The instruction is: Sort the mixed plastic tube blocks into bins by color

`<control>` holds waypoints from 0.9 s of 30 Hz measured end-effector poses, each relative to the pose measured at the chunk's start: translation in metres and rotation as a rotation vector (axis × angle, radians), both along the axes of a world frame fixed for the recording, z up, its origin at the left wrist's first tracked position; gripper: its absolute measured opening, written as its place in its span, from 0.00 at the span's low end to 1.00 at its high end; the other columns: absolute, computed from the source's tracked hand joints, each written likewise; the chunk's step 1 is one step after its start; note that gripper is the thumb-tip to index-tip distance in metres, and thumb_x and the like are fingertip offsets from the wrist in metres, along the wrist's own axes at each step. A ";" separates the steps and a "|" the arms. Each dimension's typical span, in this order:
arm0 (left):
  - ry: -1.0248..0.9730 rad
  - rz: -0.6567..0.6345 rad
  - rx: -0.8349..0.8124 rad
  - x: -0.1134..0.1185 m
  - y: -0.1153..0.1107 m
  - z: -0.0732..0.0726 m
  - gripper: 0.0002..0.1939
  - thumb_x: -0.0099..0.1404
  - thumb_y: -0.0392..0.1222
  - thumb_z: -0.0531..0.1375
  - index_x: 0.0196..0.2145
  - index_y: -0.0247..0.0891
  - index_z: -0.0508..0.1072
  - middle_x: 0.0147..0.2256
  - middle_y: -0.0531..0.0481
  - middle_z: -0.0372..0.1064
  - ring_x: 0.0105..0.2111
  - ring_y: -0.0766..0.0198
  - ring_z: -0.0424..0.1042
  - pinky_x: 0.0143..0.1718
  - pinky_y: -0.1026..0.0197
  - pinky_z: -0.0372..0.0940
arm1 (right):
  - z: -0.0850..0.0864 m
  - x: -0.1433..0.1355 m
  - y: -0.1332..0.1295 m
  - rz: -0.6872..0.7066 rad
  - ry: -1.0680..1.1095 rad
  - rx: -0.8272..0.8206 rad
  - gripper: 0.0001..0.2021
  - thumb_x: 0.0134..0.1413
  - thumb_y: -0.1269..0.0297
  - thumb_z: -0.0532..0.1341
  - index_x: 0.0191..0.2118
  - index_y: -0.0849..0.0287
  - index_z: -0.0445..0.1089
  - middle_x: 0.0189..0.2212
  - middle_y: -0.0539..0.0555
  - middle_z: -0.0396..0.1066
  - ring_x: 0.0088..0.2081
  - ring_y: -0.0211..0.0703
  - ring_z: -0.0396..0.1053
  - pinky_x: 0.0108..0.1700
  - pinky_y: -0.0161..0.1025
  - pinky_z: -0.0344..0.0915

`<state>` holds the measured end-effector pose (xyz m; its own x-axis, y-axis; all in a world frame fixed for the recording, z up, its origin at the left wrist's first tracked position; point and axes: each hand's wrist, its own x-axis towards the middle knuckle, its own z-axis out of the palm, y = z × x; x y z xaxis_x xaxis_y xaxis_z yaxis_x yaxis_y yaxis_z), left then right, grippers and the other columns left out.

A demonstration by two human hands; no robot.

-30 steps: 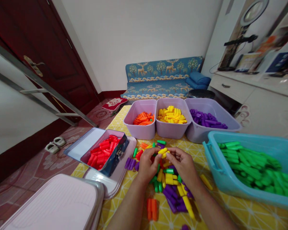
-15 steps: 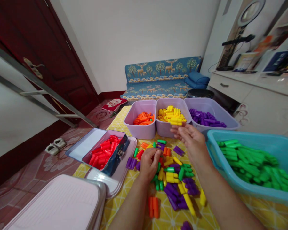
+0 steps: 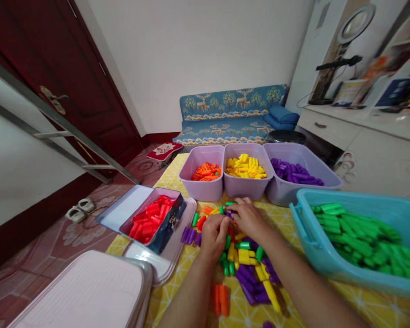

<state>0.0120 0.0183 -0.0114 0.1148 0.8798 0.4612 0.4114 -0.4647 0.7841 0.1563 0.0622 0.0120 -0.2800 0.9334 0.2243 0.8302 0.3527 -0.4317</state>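
A mixed pile of purple pieces (image 3: 248,278), yellow pieces (image 3: 244,256), green and orange pieces lies on the yellow patterned tablecloth. My left hand (image 3: 214,234) rests at the pile's left side, its fingers curled; what they hold, if anything, is hidden. Over the pile's far part, my right hand (image 3: 248,217) reaches down with fingers bent, touching pieces near a purple one; its grip is hard to make out. Behind stand three lilac bins, with orange pieces (image 3: 207,172), yellow pieces (image 3: 246,166) and purple pieces (image 3: 295,172). Red pieces (image 3: 152,217) fill a box at the left.
A turquoise tub (image 3: 314,246) of green pieces stands at the right. Pale lids (image 3: 78,291) lie at the lower left, beside the red pieces' box. Beyond the table are a blue patterned sofa (image 3: 225,123), a metal ladder (image 3: 64,133) and a white cabinet (image 3: 379,146).
My right hand has come back from the middle bin's front edge down to the pile. The yellow pieces at its fingertips are no longer there. My left hand has barely moved.
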 end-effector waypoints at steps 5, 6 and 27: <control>0.016 0.007 -0.005 0.000 0.000 -0.001 0.20 0.71 0.45 0.48 0.27 0.36 0.72 0.27 0.50 0.70 0.31 0.64 0.67 0.37 0.63 0.59 | -0.004 0.006 -0.008 -0.073 0.262 -0.007 0.11 0.56 0.66 0.57 0.40 0.57 0.76 0.41 0.55 0.75 0.44 0.47 0.69 0.48 0.43 0.63; 0.017 0.008 -0.005 0.000 0.000 -0.001 0.20 0.71 0.45 0.48 0.27 0.37 0.72 0.27 0.50 0.70 0.31 0.64 0.67 0.37 0.63 0.59 | -0.004 0.009 -0.013 -0.087 0.349 -0.025 0.10 0.56 0.64 0.57 0.39 0.57 0.75 0.38 0.54 0.76 0.41 0.46 0.70 0.45 0.41 0.65; -0.018 -0.012 -0.033 -0.001 0.001 -0.004 0.20 0.71 0.46 0.48 0.28 0.36 0.73 0.26 0.50 0.69 0.29 0.65 0.67 0.34 0.64 0.59 | 0.016 0.020 -0.085 -0.066 -0.068 -0.205 0.12 0.49 0.70 0.62 0.40 0.49 0.76 0.37 0.52 0.72 0.35 0.44 0.72 0.36 0.38 0.61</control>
